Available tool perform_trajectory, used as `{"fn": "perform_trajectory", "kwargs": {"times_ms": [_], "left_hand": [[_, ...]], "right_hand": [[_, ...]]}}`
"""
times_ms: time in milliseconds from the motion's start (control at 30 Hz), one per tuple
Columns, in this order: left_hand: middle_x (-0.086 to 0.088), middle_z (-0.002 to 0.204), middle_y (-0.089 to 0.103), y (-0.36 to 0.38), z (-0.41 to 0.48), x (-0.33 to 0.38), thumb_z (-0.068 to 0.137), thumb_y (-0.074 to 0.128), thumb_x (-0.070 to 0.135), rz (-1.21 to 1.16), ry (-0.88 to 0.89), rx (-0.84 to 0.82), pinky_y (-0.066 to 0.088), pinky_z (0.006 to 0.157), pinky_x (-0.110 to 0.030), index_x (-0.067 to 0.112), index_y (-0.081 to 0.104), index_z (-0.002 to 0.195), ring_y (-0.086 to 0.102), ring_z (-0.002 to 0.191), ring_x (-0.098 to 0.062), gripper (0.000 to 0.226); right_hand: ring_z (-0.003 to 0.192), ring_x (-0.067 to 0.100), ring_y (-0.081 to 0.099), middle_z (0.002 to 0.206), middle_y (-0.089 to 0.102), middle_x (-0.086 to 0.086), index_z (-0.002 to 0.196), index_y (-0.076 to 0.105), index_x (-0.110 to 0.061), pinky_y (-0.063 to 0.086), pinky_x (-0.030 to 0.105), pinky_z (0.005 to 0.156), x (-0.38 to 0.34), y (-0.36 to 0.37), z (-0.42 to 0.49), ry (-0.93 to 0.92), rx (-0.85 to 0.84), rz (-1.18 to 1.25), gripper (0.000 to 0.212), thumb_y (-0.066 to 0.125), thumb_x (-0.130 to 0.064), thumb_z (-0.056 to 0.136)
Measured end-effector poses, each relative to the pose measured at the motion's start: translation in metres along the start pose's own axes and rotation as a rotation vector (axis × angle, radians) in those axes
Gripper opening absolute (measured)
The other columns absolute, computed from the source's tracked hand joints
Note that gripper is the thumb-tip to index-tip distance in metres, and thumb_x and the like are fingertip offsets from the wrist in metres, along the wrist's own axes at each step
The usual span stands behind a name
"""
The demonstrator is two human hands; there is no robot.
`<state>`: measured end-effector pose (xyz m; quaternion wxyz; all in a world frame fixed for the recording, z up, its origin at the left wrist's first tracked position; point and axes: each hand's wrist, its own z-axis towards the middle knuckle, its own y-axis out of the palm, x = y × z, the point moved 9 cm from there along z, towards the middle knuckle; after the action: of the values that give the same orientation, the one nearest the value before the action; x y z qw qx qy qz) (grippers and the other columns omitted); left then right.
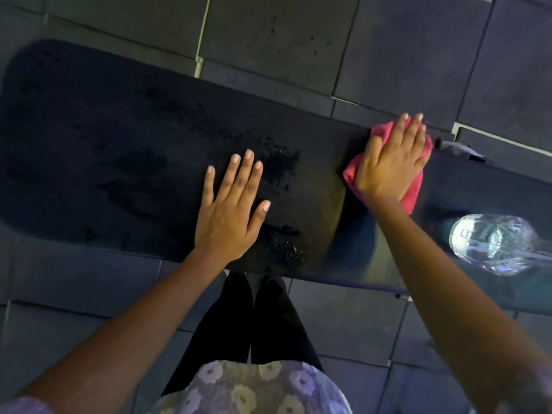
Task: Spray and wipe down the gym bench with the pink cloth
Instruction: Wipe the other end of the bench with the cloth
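Since droplets point(280, 165) dot the tabletop point(89, 130), we judge wiping unfinished: right hand point(391, 165) presses pink cloth point(413, 189) flat; left hand point(230, 216) splayed, empty.

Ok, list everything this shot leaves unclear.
- Pink cloth: head view, mostly covered by the right hand pressing on it; its full shape is hidden.
- Spray bottle: head view, blurred with glare; nozzle and fill level unreadable.
- Gym bench: right end cut off by the frame edge; its legs hidden beneath the pad.
- Bench surface under the left hand: wet or dry, cannot tell.

No legible text or markings
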<state>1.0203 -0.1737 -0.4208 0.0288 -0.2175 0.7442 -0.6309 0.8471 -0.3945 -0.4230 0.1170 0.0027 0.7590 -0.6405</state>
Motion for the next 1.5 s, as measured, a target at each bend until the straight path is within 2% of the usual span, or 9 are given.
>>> {"fn": "perform_trajectory", "kwargs": {"times_ms": [267,533,867,1133,1233,1300,1333,1400,1500], "left_hand": [[-0.007,0.162,0.011,-0.005,-0.001,-0.003,0.101,0.029,0.043,-0.066,-0.001,0.033,0.007,0.12,-0.051,0.011,0.017,0.153,0.006,0.149,-0.02,0.062],[-0.006,0.161,0.012,-0.026,-0.012,-0.058,0.102,0.028,0.042,-0.246,-0.24,0.151,0.003,0.12,-0.051,0.011,0.02,0.152,0.005,0.149,-0.019,0.06],[-0.009,0.16,0.016,-0.026,-0.017,-0.1,0.103,0.026,0.04,-0.121,-0.254,0.134,0.009,0.119,-0.054,0.011,0.025,0.151,0.01,0.149,-0.022,0.056],[-0.009,0.156,0.028,-0.034,-0.022,-0.112,0.103,0.025,0.03,-0.198,-0.23,0.227,0.013,0.119,-0.051,0.008,0.035,0.147,0.02,0.147,-0.02,0.05],[-0.011,0.155,0.029,-0.039,-0.024,-0.118,0.104,0.021,0.032,-0.303,-0.28,0.285,0.013,0.12,-0.048,0.004,0.034,0.146,0.021,0.147,-0.022,0.052],[-0.011,0.155,0.029,-0.039,-0.024,-0.118,0.104,0.02,0.032,-0.326,-0.285,0.297,0.013,0.12,-0.047,0.003,0.035,0.146,0.021,0.147,-0.022,0.053],[-0.011,0.156,0.029,-0.038,-0.024,-0.117,0.104,0.02,0.033,-0.32,-0.282,0.293,0.013,0.121,-0.047,0.004,0.035,0.146,0.021,0.147,-0.022,0.053],[-0.01,0.156,0.027,-0.036,-0.024,-0.116,0.104,0.019,0.034,-0.298,-0.28,0.271,0.012,0.121,-0.047,0.005,0.034,0.146,0.019,0.147,-0.022,0.053],[-0.01,0.157,0.026,-0.034,-0.023,-0.114,0.104,0.019,0.034,-0.26,-0.281,0.246,0.012,0.12,-0.048,0.006,0.034,0.146,0.017,0.148,-0.022,0.053]], "right_hand": [[0.148,0.046,-0.004,0.162,-0.003,0.02,0.155,0.001,-0.016,0.003,0.065,0.115,0.012,0.0,-0.04,0.134,0.032,-0.073,0.082,0.027,-0.059,0.091],[0.147,0.045,0.008,0.16,0.001,0.027,0.153,0.005,0.001,0.011,0.049,0.119,0.004,0.009,-0.073,0.145,0.014,0.018,0.084,0.019,-0.046,0.086],[0.147,0.046,0.005,0.161,0.004,0.023,0.152,0.012,0.003,0.009,0.054,0.119,-0.105,0.037,-0.119,0.102,0.002,0.169,0.082,0.02,-0.046,0.086],[0.15,0.035,0.005,0.162,0.017,0.014,0.151,0.029,-0.004,0.001,0.043,0.121,-0.234,0.047,-0.132,-0.326,-0.125,0.349,0.073,0.023,-0.035,0.085],[0.149,0.03,0.021,0.155,0.036,0.011,0.142,0.047,-0.007,0.012,0.037,0.121,-0.235,0.041,-0.127,-0.399,-0.228,0.56,0.062,0.03,-0.025,0.085],[0.126,0.031,0.055,0.127,0.063,0.021,0.118,0.065,0.004,0.041,0.031,0.104,-0.218,0.036,-0.119,-0.294,-0.379,0.747,0.052,0.04,-0.016,0.077],[0.091,0.028,0.07,0.092,0.073,0.024,0.089,0.071,0.009,0.051,0.025,0.078,-0.202,0.029,-0.112,-0.118,-0.42,0.918,0.041,0.042,-0.015,0.072],[0.035,0.016,0.05,0.04,0.053,0.005,0.046,0.058,-0.01,0.035,0.017,0.039,-0.179,0.016,-0.105,0.29,-0.499,1.347,0.026,0.05,-0.02,0.069],[0.036,0.01,0.041,0.041,0.044,-0.006,0.042,0.048,-0.02,0.033,0.012,0.042,-0.125,-0.027,-0.086,0.549,-0.241,1.641,0.036,0.044,-0.013,0.077]]}}
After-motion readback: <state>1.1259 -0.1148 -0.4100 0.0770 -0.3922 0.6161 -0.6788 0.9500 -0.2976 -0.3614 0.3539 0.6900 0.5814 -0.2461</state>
